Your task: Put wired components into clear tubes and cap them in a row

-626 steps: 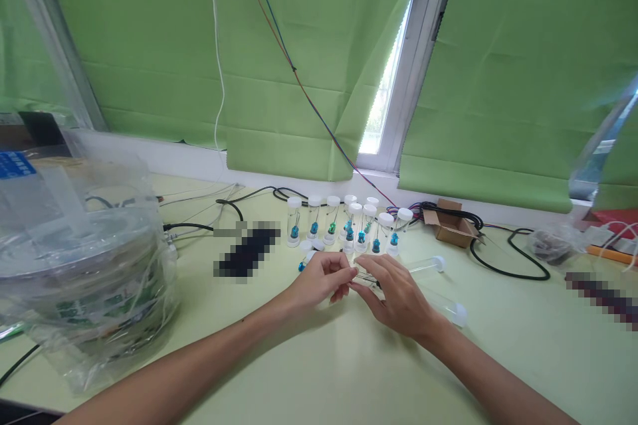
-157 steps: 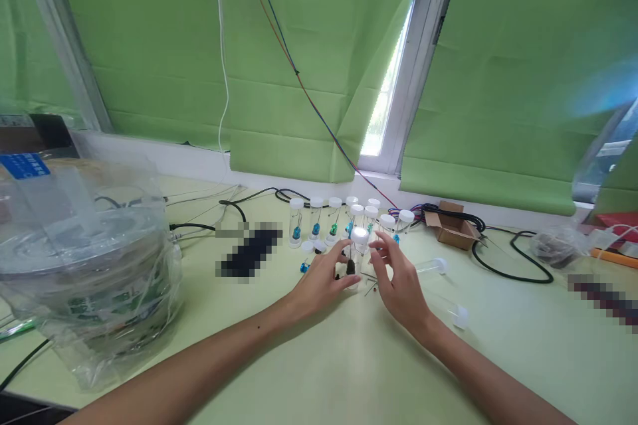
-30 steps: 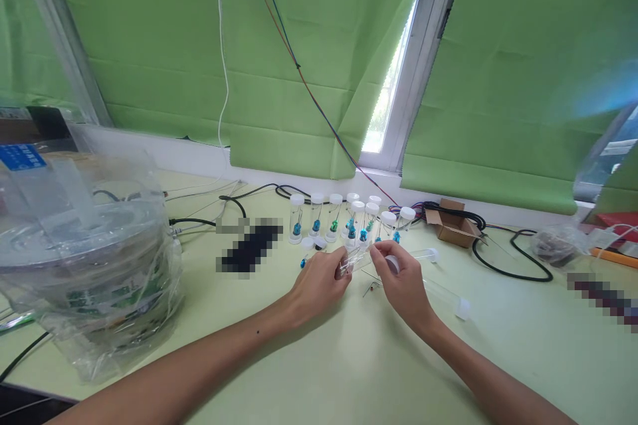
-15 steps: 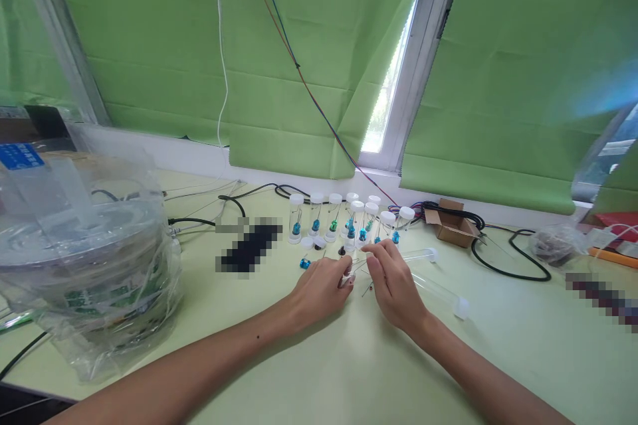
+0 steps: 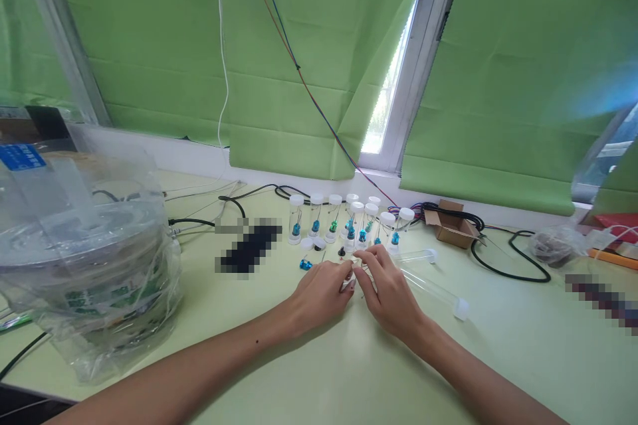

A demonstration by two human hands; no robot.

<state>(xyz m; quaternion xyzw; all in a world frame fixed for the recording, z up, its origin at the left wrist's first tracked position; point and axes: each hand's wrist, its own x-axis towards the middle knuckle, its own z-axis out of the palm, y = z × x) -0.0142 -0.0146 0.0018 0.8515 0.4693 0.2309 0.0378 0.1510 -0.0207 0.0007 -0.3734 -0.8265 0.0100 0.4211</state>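
My left hand [image 5: 323,293] rests near the middle of the table with its fingers pinched. Whatever it pinches is mostly hidden; only thin, light-coloured bits show at the fingertips. Meeting it from the right, my right hand [image 5: 393,293] has its thumb and forefinger curled in at the same spot, closed on something too small to name. Beyond the hands stand several clear capped tubes [image 5: 316,216] with blue or green parts and thin wires inside. A loose blue metal part [image 5: 306,265] lies left of my left hand, and a small black piece [image 5: 341,251] lies behind it.
Two clear tubes with white ends, one of them a longer tube [image 5: 431,288], lie right of my right hand. A small cardboard box [image 5: 452,229] and black cables [image 5: 498,272] are at the back right. A plastic-wrapped round container [image 5: 90,259] fills the left side.
My right hand has moved slightly left, so its fingertips now meet those of my left hand. The left hand has barely moved.
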